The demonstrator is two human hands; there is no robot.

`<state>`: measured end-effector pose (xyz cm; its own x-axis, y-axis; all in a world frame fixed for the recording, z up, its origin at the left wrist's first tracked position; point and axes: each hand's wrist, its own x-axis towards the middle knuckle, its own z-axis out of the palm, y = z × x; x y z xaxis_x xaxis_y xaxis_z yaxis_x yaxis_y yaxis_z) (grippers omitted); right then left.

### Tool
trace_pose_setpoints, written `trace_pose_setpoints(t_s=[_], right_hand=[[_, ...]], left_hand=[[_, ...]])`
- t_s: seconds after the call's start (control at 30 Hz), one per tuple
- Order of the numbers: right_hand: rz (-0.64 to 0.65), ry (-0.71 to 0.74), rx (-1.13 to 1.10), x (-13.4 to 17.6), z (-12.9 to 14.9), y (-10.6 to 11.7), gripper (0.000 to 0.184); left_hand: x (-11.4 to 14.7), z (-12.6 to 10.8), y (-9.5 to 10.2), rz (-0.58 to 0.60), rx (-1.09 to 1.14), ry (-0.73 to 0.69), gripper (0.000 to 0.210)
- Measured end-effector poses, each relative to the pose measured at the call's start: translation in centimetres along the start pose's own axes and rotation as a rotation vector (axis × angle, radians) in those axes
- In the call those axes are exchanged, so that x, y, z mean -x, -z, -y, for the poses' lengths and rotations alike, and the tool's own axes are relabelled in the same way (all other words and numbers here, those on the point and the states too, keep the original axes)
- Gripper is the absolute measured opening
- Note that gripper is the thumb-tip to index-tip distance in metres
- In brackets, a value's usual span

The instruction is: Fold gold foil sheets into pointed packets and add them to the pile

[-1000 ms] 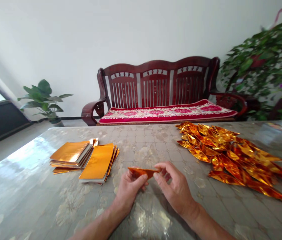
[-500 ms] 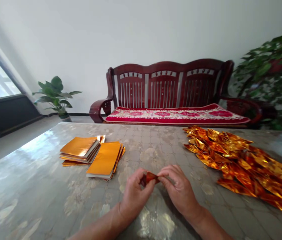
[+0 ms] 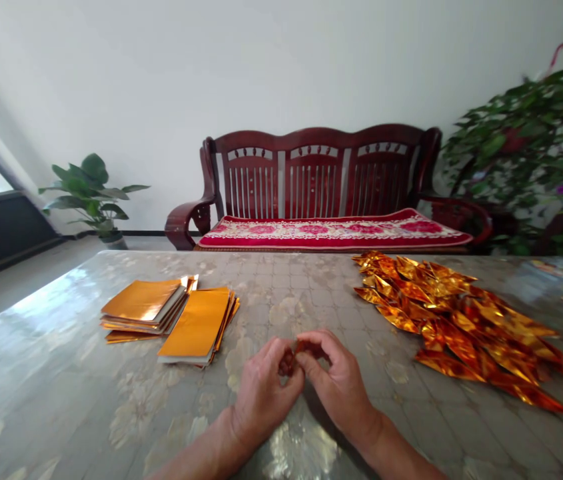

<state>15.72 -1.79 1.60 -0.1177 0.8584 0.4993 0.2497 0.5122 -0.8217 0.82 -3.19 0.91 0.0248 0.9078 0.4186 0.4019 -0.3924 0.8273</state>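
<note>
At the near middle of the table, my left hand [image 3: 267,385] and my right hand [image 3: 340,377] meet fingertip to fingertip. Both are closed in a pinch on a small piece of orange foil paper [image 3: 302,346], and fingers cover most of it. To the left lie two stacks of gold foil paper, a back stack [image 3: 144,300] and a front stack [image 3: 195,325], side by side and touching. On the right is a heap of folded foil pieces [image 3: 454,320], shiny orange-gold with pointed ends.
The table [image 3: 281,280] has a shiny floral-patterned cover. A clear plastic bag [image 3: 558,275] lies at its far right. Behind the table stand a dark red wooden bench [image 3: 314,180] with a patterned cushion, a potted plant [image 3: 94,190] and a larger leafy plant [image 3: 521,147].
My hands have come closer together, and the foil paper between them is now mostly hidden. The view has turned slightly to the right.
</note>
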Motion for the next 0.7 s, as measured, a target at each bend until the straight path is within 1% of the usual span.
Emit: trace_pose_setpoints(t_s=[0.07, 0.17, 0.23, 0.3, 0.37, 0.47, 0.6, 0.7], right_hand=[[0.009, -0.043, -0.039, -0.1, 0.0, 0.4, 0.014], [0.043, -0.079, -0.097, -0.1, 0.1, 1.0, 0.017], [0.084, -0.081, -0.122, -0.1, 0.4, 1.2, 0.016], [0.113, -0.074, -0.117, 0.0, 0.6, 1.3, 0.016], [0.126, -0.056, -0.080, 0.1, 0.8, 1.2, 0.018], [0.136, -0.006, 0.006, 0.3, 0.8, 1.2, 0.019], [0.124, 0.045, 0.107, 0.5, 0.4, 1.3, 0.022], [0.125, 0.089, 0.170, 0.5, -0.1, 1.4, 0.028]], left_hand=[[0.2, -0.4, 0.3, 0.065, 0.092, 0.018, 0.012], [0.1, -0.6, 0.7, 0.182, 0.228, 0.043, 0.019], [0.0, -0.5, 0.7, 0.174, 0.312, 0.106, 0.022], [-0.1, -0.2, 0.5, 0.143, 0.386, 0.180, 0.018], [-0.2, 0.1, 0.2, 0.120, 0.419, 0.224, 0.016], [-0.2, 0.6, 0.0, 0.111, 0.345, 0.207, 0.015], [-0.6, 0.8, 0.5, 0.121, 0.231, 0.149, 0.011], [-1.1, 0.5, 1.3, 0.156, 0.138, 0.050, 0.013]])
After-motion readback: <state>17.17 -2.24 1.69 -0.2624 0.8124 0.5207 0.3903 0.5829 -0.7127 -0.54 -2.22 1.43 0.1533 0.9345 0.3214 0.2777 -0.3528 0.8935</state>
